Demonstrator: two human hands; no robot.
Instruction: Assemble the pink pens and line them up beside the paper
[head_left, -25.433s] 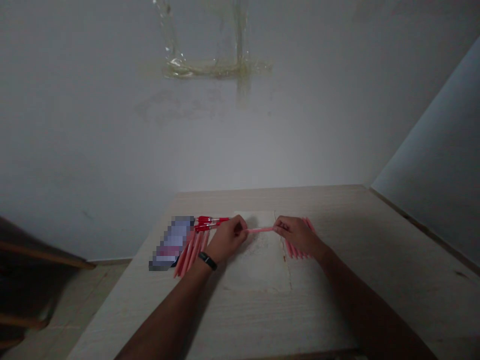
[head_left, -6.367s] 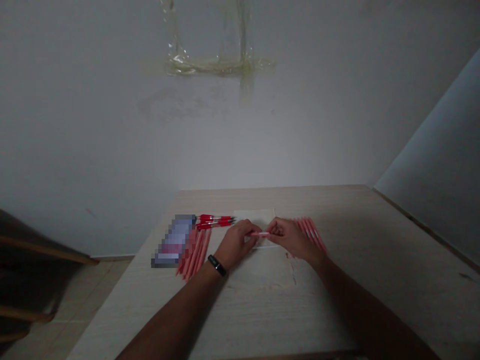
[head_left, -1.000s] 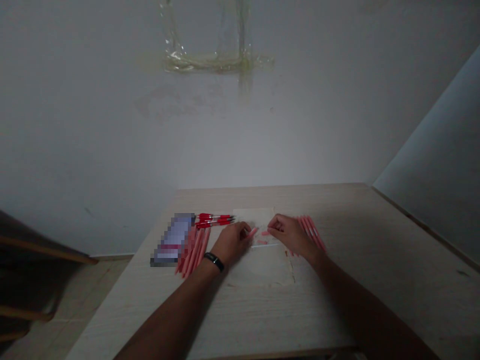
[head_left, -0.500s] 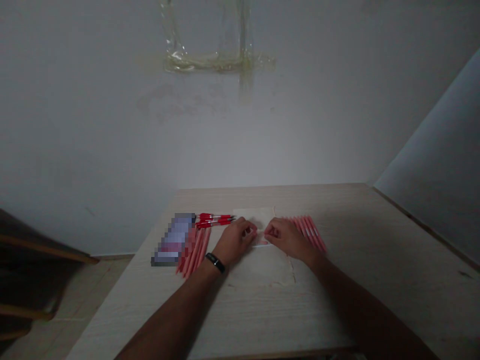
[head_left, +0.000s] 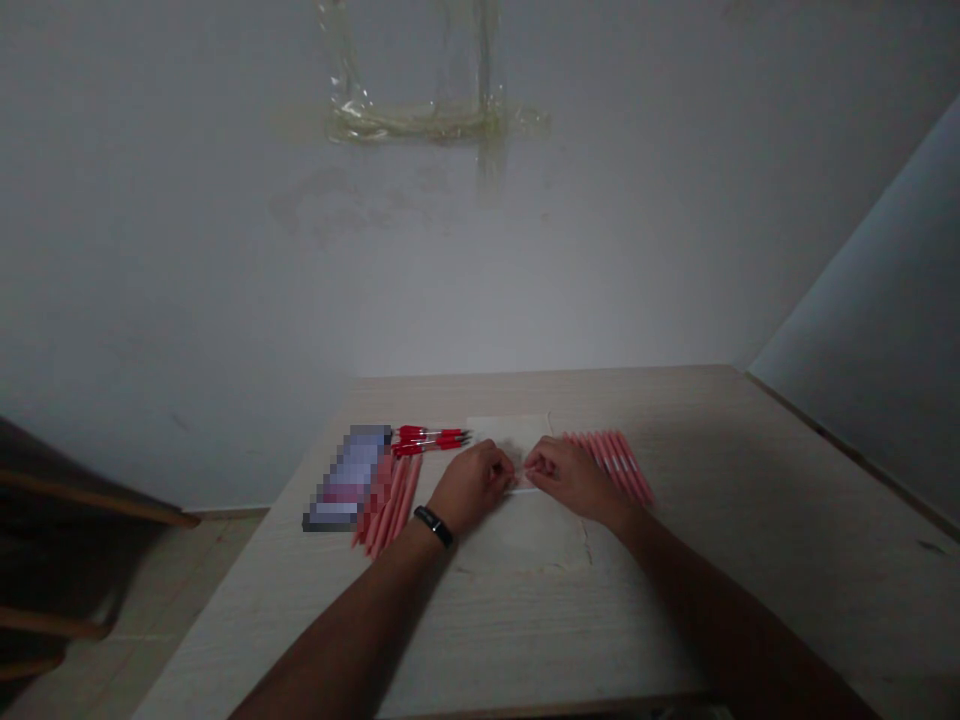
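My left hand, with a dark band on its wrist, is closed in a pinch over a pale sheet on the table. Facing it, my right hand pinches too, its fingertips almost meeting the left ones. Something small and pinkish shows between the fingertips, too small to make out. To the right of my right hand lies a row of several pink pens. Left of my left hand are several pink stick-like pieces, and above them several red pens with dark tips.
A phone-like device, blurred out, lies at the left of the wooden table. Behind stands a grey wall with clear tape on it. Wooden bars show at the lower left, beside the table.
Both hands have shifted slightly, and their fingertips have come a little closer together over the sheet. The pens and pink pieces lie where they were.
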